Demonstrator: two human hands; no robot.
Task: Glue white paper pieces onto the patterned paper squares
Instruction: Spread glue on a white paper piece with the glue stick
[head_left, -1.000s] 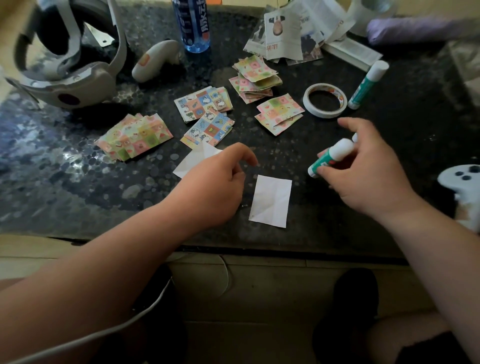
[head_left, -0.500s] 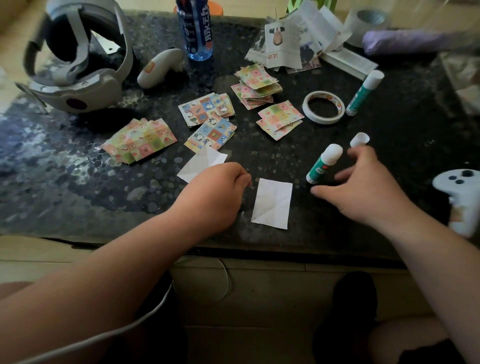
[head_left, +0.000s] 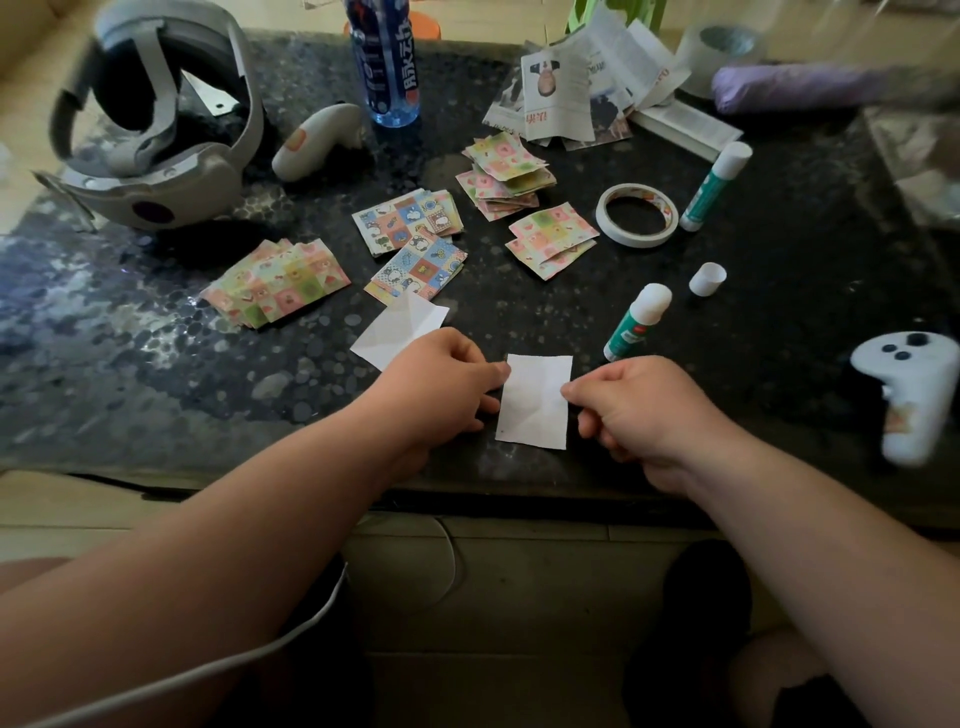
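A creased white paper piece (head_left: 535, 401) lies flat near the table's front edge. My left hand (head_left: 441, 387) pinches its left edge and my right hand (head_left: 636, 410) pinches its right edge. A second white piece (head_left: 397, 327) lies just behind my left hand. An uncapped glue stick (head_left: 638, 322) stands beyond my right hand, with its white cap (head_left: 706, 279) beside it. Piles of patterned paper squares sit further back: pink-green ones (head_left: 278, 283), blue cartoon ones (head_left: 415, 260), and pastel ones (head_left: 551, 239).
A capped glue stick (head_left: 717, 184) and a tape roll (head_left: 636, 214) are at the right. A headset (head_left: 156, 135), a controller (head_left: 317, 140), a bottle (head_left: 387, 62) and folded leaflets (head_left: 582, 88) line the back. Another white controller (head_left: 914, 395) lies at the right edge.
My right hand set the uncapped glue stick upright on the table, let go of it and moved down-left to the white paper. My left hand took hold of the paper's left edge.
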